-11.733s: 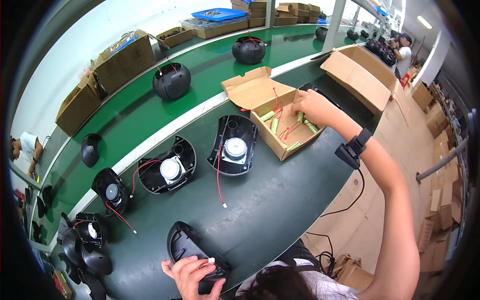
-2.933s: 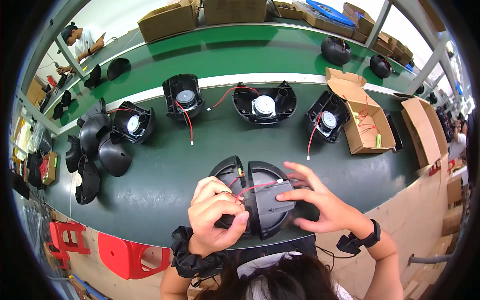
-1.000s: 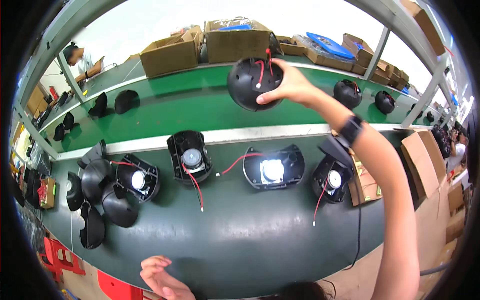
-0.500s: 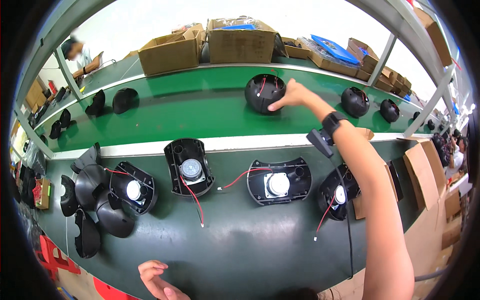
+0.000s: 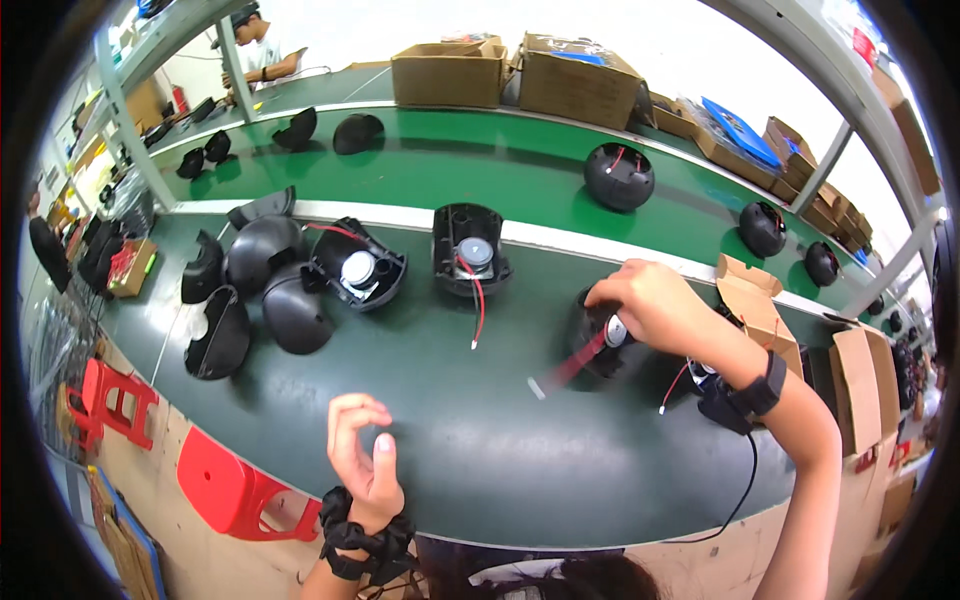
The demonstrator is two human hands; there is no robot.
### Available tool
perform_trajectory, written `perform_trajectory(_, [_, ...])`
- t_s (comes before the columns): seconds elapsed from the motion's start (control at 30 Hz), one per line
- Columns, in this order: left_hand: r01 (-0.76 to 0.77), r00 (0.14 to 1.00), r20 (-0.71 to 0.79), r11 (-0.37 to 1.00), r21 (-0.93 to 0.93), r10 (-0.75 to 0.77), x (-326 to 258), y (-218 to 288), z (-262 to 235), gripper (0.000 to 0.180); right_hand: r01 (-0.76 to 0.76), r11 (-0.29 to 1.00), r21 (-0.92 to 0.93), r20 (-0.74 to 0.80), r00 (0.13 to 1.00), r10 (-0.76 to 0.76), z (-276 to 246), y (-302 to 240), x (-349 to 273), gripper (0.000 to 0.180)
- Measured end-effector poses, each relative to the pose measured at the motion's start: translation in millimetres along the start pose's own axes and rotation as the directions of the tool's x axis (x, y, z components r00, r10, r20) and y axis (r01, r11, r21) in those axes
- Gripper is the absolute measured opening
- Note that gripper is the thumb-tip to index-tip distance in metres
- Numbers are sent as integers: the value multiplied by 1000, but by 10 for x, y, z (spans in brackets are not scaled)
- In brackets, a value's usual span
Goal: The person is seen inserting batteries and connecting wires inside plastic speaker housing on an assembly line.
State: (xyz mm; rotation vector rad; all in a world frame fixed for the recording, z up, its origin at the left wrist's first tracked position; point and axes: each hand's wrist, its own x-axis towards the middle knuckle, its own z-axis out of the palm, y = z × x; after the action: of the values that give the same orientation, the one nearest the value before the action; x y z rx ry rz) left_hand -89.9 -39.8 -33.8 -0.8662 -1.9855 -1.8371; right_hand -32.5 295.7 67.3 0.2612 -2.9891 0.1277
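My right hand (image 5: 655,305) grips the upper edge of a black speaker housing half (image 5: 600,366), tilted over the green table. A round speaker shows in it, and its red wire (image 5: 578,362) is blurred by motion. My left hand (image 5: 362,455) is raised near the table's front edge, fingers curled but apart, holding nothing. Two more housing halves with speakers and red wires, one housing half (image 5: 335,262) and another housing half (image 5: 452,232), lie further back to the left. Partly hidden beneath my right forearm is another speaker (image 5: 704,372) with its red wire.
Several curved black shells (image 5: 297,318) are piled at the left. Beyond the white rail, a green belt (image 5: 480,160) carries a round black housing (image 5: 618,180) and others. Open cardboard boxes (image 5: 755,300) stand right. Red stools (image 5: 215,485) stand front left. A person works at the far left.
My right hand has let go of the round housing on the belt and come back to grip and tilt the speaker housing half. My left hand has risen further into view; the view has shifted.
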Motion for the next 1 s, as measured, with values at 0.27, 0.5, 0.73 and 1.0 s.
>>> perform_trajectory(0.27, [-342,714,628,937,-74,310,32,480,230,72,280,795,538,-405,913,-48,361,-963,-574,34])
perform_trajectory(0.5, [-459,558,723,877,-139,407,-310,639,402,50,72,888,453,-486,856,179,513,-1291,-1242,46])
perform_trajectory(0.73, [-625,357,775,750,-217,522,-286,812,770,39,-82,81,993,22,823,567,462,-1397,-1885,36])
perform_trajectory(1.0, [-581,332,799,776,-246,502,-206,892,996,58,-304,-572,762,470,868,164,312,-977,-2096,47])
